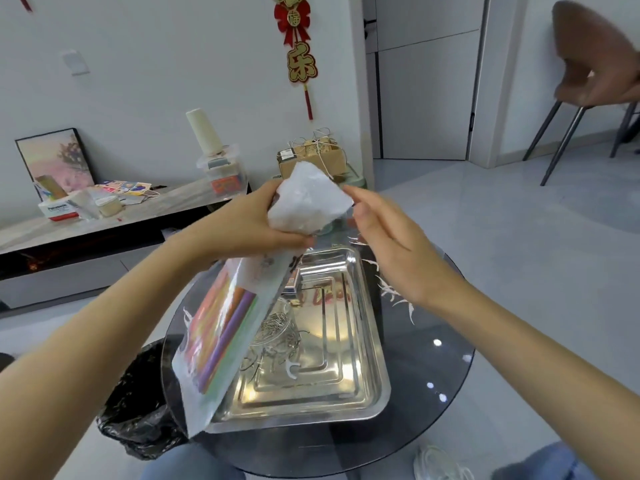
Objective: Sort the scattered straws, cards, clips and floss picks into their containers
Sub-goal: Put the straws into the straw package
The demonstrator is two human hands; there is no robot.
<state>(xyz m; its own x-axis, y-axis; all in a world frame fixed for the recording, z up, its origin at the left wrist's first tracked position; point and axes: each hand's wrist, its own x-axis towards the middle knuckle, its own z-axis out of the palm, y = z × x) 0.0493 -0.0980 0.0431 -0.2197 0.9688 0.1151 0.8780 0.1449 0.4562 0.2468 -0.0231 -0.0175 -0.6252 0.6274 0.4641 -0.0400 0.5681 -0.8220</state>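
Bag of straws (221, 327): hangs tilted over the tray (346, 393), left side, with the left hand (249, 223) clenched round its neck, probably to seal it. Right hand (384, 244): fingers relaxed, empty, just beside the bunched top. Floss pick (291, 370): loose in tray.

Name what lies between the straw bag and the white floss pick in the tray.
Head view: a glass jar of metal clips lies between straw bag and floss pick.

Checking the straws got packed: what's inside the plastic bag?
Coloured straws show through the lower part of the plastic bag. Its crumpled top, gripped by the left hand, hides anything there.
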